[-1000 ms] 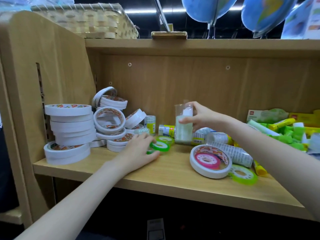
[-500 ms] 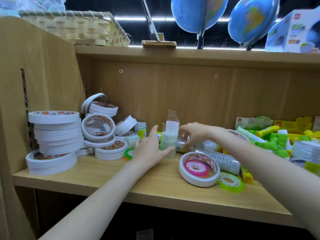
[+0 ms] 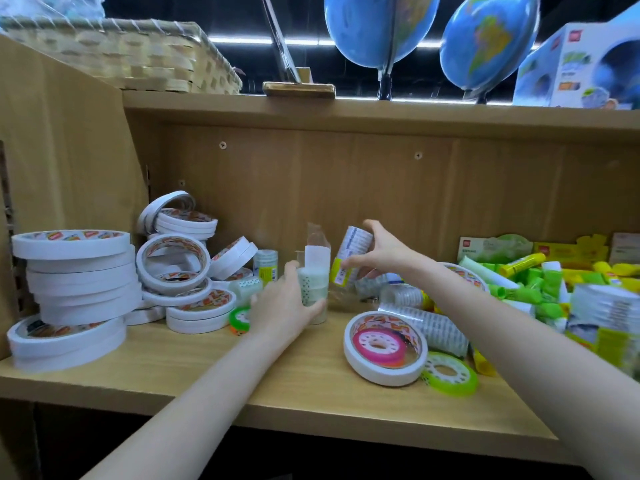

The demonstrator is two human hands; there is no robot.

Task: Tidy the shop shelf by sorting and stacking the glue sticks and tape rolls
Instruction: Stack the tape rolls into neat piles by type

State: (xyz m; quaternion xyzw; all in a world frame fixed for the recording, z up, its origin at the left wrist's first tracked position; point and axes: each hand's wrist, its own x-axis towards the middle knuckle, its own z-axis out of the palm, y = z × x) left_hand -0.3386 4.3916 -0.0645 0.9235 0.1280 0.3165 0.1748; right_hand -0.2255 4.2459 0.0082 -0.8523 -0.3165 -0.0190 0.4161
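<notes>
Left hand gripping upright tape pack, right hand apparently lifting another sleeve

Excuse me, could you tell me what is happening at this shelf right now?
A person is tidying a wooden shelf of stationery. The left hand grips an upright wrapped pack of small tape rolls standing on the shelf. The right hand holds a sleeve of clear tape rolls lifted off the board. White tape rolls are stacked at the left; green and yellow glue sticks lie jumbled at the right.
</notes>
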